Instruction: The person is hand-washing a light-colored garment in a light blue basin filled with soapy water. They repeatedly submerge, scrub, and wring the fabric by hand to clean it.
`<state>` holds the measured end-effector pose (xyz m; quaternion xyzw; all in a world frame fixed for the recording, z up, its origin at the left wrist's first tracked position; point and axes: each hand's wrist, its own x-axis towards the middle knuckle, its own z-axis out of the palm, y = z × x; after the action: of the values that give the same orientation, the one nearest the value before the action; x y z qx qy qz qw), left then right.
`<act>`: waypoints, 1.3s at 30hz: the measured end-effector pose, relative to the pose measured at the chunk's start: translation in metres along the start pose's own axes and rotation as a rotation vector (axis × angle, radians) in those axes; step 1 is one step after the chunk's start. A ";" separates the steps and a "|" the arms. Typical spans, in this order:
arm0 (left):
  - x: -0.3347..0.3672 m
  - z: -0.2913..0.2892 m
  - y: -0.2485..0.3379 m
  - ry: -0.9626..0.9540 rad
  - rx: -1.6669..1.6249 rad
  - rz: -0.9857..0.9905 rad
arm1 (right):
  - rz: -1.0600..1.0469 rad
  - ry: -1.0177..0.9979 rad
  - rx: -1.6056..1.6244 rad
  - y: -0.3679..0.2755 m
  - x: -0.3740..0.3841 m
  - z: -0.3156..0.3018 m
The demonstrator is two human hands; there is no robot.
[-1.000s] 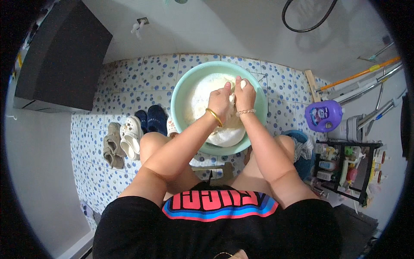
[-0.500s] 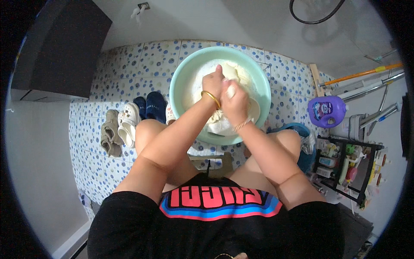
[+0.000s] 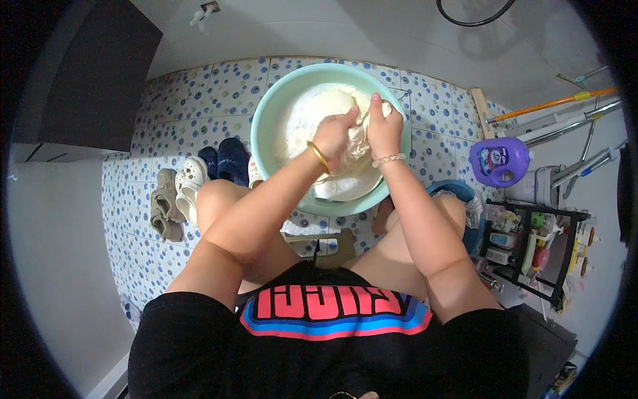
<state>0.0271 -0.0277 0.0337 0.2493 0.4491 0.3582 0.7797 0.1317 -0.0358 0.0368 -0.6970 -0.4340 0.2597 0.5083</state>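
Observation:
A pale green basin [image 3: 260, 143] holds sudsy, whitish water and a cream-coloured cloth [image 3: 357, 143]. Over the basin, my left hand [image 3: 334, 138], with a gold bangle at its wrist, is closed on the bunched cloth. To its right my right hand [image 3: 386, 131], wearing a pale beaded bracelet, grips another part of the same cloth, thumb up. Folds of it stretch between the two fists and hang toward the water. More of the cloth bulges out of the suds behind my hands. My fingertips are partly hidden in the fabric.
Shoes [image 3: 166, 206] and dark blue slippers [image 3: 232, 161] stand left of the basin on the dotted tile floor [image 3: 199, 86]. At right are a blue tub [image 3: 473, 226] with cloth, a purple jug [image 3: 498, 161], poles [image 3: 551, 106] and a black rack [image 3: 531, 249] of bottles.
My hands were close together over the basin's middle. Now they are apart, the right one farther right, with the cloth stretched between them. The whole view has shifted slightly.

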 end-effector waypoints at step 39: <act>-0.014 -0.040 0.051 -0.528 1.047 0.384 | 0.193 -0.474 0.985 0.005 -0.001 -0.069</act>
<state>-0.0296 -0.0044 0.0580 0.7556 0.3043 0.1503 0.5602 0.1883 -0.0702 0.0560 -0.3363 -0.2979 0.6272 0.6363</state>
